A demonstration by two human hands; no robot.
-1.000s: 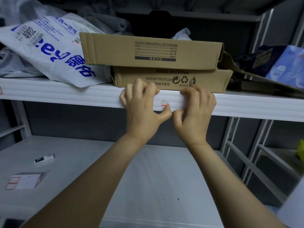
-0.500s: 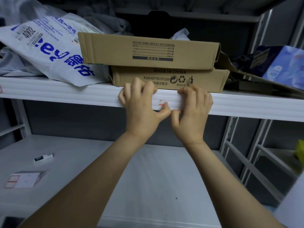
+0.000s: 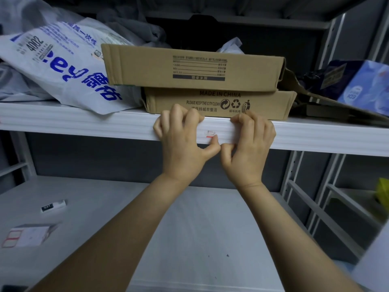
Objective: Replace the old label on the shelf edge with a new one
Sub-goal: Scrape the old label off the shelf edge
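Observation:
A small white label point(image 3: 211, 134) with a red stripe sticks to the front of the white shelf edge point(image 3: 84, 123). My left hand point(image 3: 183, 142) and my right hand point(image 3: 250, 144) sit on either side of it. On both hands the fingers curl over the top of the edge and the thumb lies under it. The left thumb tip touches the label's lower corner. My right thumb is just right of it, almost meeting the left thumb. A brighter white patch on the edge runs from the label under my right hand.
Two stacked cardboard boxes point(image 3: 210, 66) stand on the shelf right behind my fingers. A white plastic bag with blue print point(image 3: 63, 70) lies left, blue packages point(image 3: 362, 85) right. On the lower shelf lie a pack of red-bordered labels point(image 3: 27, 234) and a small white box point(image 3: 53, 205). Metal uprights point(image 3: 294, 175) stand right.
Both hands stay on the shelf edge around the label. The two thumbs have drawn slightly closer together below it.

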